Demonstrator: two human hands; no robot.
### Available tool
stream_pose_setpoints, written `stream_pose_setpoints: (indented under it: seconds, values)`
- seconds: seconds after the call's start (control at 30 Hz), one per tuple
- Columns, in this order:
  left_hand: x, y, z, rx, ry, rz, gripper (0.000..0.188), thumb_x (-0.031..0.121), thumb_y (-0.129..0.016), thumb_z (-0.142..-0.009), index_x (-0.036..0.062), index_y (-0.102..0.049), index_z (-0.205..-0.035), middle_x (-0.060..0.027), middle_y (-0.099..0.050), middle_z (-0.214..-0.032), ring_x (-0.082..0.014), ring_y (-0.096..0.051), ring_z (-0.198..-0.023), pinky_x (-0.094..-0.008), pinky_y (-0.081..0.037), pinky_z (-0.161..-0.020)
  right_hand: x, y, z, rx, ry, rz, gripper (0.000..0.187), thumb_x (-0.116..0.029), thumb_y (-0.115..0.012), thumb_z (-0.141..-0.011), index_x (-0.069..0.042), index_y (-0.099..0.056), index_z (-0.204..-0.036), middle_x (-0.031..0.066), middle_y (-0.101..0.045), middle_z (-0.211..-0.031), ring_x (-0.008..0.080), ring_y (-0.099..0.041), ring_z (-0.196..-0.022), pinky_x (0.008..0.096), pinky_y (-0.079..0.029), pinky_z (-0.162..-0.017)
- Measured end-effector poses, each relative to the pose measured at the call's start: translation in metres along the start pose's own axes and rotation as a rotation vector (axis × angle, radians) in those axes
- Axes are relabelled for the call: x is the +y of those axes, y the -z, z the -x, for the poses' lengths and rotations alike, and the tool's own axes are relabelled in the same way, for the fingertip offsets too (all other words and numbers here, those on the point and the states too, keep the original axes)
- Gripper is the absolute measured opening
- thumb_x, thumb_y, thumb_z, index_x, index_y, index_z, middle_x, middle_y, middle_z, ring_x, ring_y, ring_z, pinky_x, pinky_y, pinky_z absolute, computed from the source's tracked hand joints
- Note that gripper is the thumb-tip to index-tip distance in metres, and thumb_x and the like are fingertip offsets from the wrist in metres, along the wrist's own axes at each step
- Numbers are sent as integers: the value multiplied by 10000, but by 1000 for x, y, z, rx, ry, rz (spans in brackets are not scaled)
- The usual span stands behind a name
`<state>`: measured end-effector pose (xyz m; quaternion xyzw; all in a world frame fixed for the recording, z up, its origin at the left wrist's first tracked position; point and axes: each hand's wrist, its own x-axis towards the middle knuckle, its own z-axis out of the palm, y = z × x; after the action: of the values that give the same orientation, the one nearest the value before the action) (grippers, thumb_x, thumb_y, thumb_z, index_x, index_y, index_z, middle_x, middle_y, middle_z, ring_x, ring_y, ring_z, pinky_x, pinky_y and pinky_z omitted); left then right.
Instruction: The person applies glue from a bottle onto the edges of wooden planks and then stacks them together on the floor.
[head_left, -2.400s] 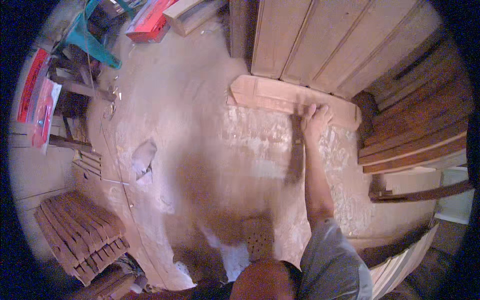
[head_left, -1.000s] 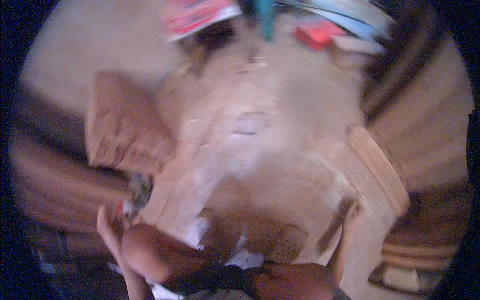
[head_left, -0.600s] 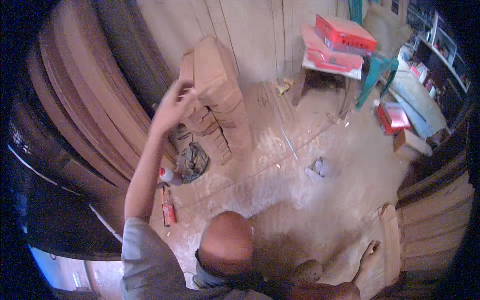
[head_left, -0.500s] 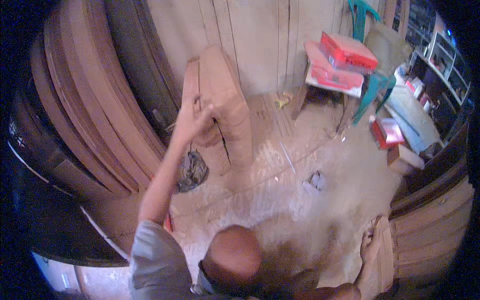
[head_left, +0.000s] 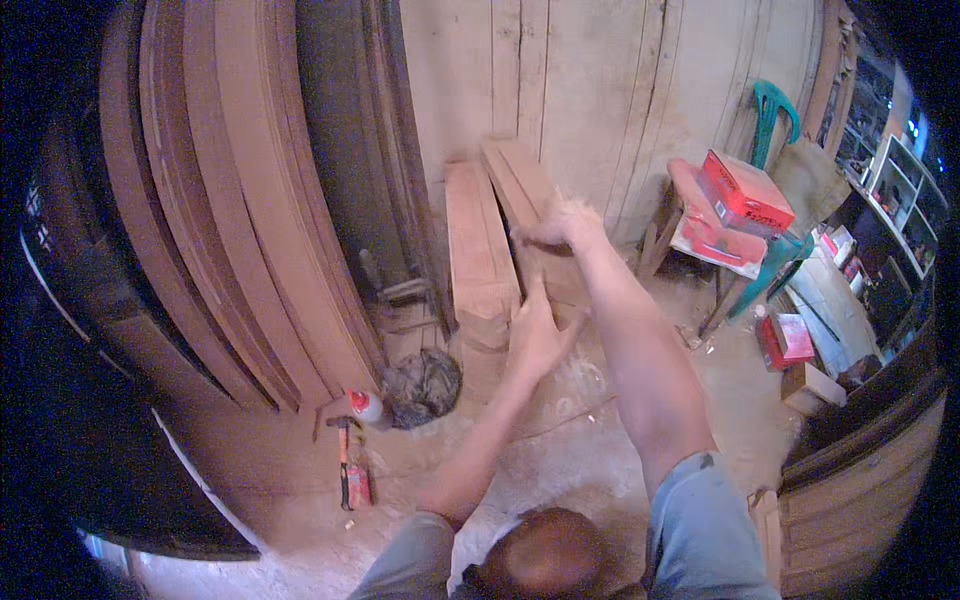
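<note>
Two long wooden boards lean side by side at the wall, a dark gap between them. The left board (head_left: 477, 235) is thick and pale brown, with a blunt near end. The right board (head_left: 518, 175) slants away from it at the top. My right hand (head_left: 568, 226) is bent over the right board's upper face, fingers curled at its edge. Below it, my left hand (head_left: 542, 338) grips the same board near its lower end, one finger along the left edge and the thumb spread to the right. My forearms hide part of the board.
Tall planks (head_left: 235, 200) stand at left. Nearby on the floor are a black plastic bag (head_left: 425, 388), a white bottle with a red cap (head_left: 364, 405) and a hammer (head_left: 344, 462). A red box (head_left: 748, 190) sits on a stool by a green chair (head_left: 773, 110). Stacked wood (head_left: 865, 480) lies at right.
My right hand has come from the planks at lower right onto the right board. My left hand has shifted down to its lower part. The view has swung left.
</note>
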<state>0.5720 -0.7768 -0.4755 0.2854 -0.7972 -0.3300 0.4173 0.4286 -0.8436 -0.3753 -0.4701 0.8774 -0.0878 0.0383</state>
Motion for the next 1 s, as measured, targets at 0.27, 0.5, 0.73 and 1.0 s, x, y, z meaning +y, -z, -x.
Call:
stream_pose_setpoints:
  seconds: [0.27,0.5,0.73,1.0]
  values:
    - [-21,15,5,-167,-2,-116,821,346,-662,-799,-56,-260,-1393,-296,-429,-1339,-393,-400,-1271,-466,-299,-1071,7,-68,-34,10,-200,-37,1125,-597,-722,-597,-57,-220,-1447,285,-459,-1319,438,-425,-1247,535,-357,-1021]
    - [-47,30,13,-111,-197,-420,849,433,-587,-839,-56,-212,-1423,-279,-286,-1447,-400,-272,-1353,-502,-210,-1112,-26,-47,2,106,-160,-104,992,-548,-699,-621,-41,-309,-1380,285,-517,-1258,434,-474,-1206,528,-375,-1001]
    - [-51,25,14,-170,-177,-323,942,451,-641,-804,-57,-161,-1435,-275,-292,-1440,-418,-307,-1327,-483,-250,-1096,-7,-2,19,8,-92,-231,982,-520,-741,-576,-45,-379,-1357,257,-519,-1278,365,-510,-1195,421,-406,-999]
    - [-55,35,10,-135,-175,-234,875,483,-623,-823,-77,-266,-1391,-281,-327,-1411,-427,-329,-1303,-480,-276,-1082,80,53,134,3,157,-662,873,-439,-773,-643,-42,-394,-1322,166,-518,-1247,248,-509,-1146,337,-381,-991]
